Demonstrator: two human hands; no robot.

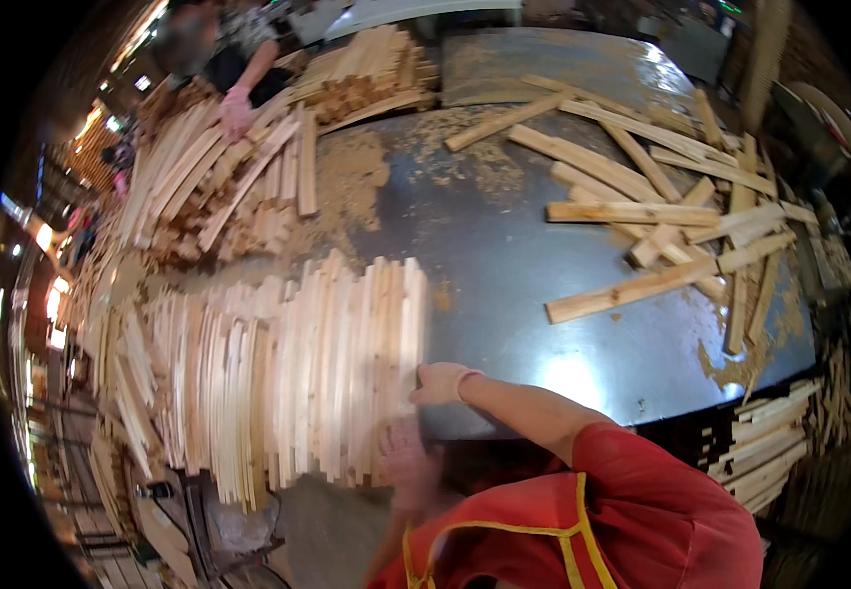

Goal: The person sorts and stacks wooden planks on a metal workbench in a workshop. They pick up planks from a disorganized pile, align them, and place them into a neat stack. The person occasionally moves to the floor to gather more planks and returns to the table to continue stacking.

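The left hand (408,461) is blurred at the near end of the row of pale wooden slats (298,373); its finger position cannot be determined, though it appears to lie against the slat ends. The right hand (440,383), gloved in a light colour, rests on the right face of the same row, fingers pressed together and flat against the outermost slat. The right forearm crosses inward from the red sleeve (661,501), elbow bent, wrist roughly level with the table edge.

The slats stand on edge, packed side by side, on the near-left part of the grey metal table (504,245), overhanging its near edge.

Judged procedure: squaring the row works best with flat palm pressure on the side face while the other hand taps the ends flush. Keep the push low and even, or the outer slats may tip.

Beyond the row, sawdust (352,177) covers the table centre. To the right, loose wooden strips (661,226) lie crossed in a scatter, well apart from both hands. At the far left, another person's hand (236,113) rests on a second heap of slats (210,177).
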